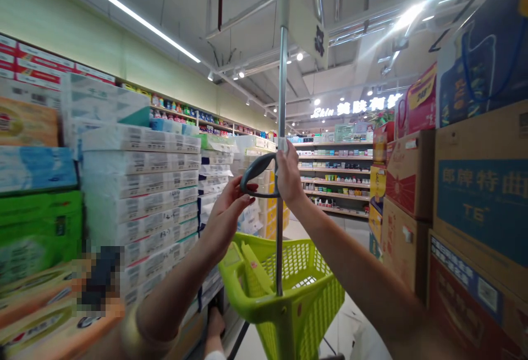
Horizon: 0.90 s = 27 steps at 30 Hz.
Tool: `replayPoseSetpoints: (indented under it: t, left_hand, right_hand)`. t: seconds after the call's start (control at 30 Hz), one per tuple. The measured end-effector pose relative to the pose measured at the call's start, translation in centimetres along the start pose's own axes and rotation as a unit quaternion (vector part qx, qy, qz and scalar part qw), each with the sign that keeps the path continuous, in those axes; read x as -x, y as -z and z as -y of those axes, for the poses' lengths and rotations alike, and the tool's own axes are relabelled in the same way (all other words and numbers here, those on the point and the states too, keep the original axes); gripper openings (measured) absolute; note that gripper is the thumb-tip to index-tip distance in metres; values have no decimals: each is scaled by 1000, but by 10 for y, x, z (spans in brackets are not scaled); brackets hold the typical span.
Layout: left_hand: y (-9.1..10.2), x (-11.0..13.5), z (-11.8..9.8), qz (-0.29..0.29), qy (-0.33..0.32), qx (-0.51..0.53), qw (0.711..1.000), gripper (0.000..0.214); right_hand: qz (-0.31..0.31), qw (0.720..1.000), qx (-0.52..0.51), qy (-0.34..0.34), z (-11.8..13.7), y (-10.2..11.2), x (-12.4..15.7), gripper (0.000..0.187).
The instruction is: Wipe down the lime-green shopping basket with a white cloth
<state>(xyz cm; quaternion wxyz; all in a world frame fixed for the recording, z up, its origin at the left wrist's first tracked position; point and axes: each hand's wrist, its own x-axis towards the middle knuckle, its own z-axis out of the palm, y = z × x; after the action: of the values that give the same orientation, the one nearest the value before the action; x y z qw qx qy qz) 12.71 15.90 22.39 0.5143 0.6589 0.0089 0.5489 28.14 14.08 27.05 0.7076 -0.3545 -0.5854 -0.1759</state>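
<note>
A shiny metal pole [282,85] rises upright from the lime-green shopping cart [247,307] in front of me. On the pole's left side, a dark grey loop [259,166], plastic by its look, sticks out at chest height. The fingers and thumb of my left hand [229,211] close on the loop's outer end. My right hand [289,173] is wrapped around the pole where the loop meets it, its fingertips partly hidden. Some small white material shows by the right fingers; I cannot make out what it is. A sign panel [309,27] is fixed at the pole's top.
White wrapped cartons [159,184] are stacked on the left, with a green pack [41,230] nearer. Brown cardboard boxes [480,178] rise close on the right. Goods shelves [336,170] stand at the back. A bare limb [215,324] shows below, beside the cart.
</note>
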Motion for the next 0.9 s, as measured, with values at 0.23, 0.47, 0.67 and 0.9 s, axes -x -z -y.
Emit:
replayPoseSetpoints:
  t: [0.23, 0.47, 0.67, 0.9]
  left_hand:
    - [4, -9, -14, -3, 71, 76, 995, 29]
    - [13, -9, -14, 16, 98, 94, 991, 35]
    - [11, -13, -8, -6, 102, 54, 993, 33]
    - [11, -16, 9, -17, 66, 34, 997, 34]
  right_hand:
    - [216, 929, 176, 243, 26, -11, 34, 44]
    - [276, 900, 195, 275, 11, 11, 4, 39]
    - [45, 985, 106, 128, -15, 10, -8, 40]
    - [-34, 924, -283, -254, -46, 2, 36, 32]
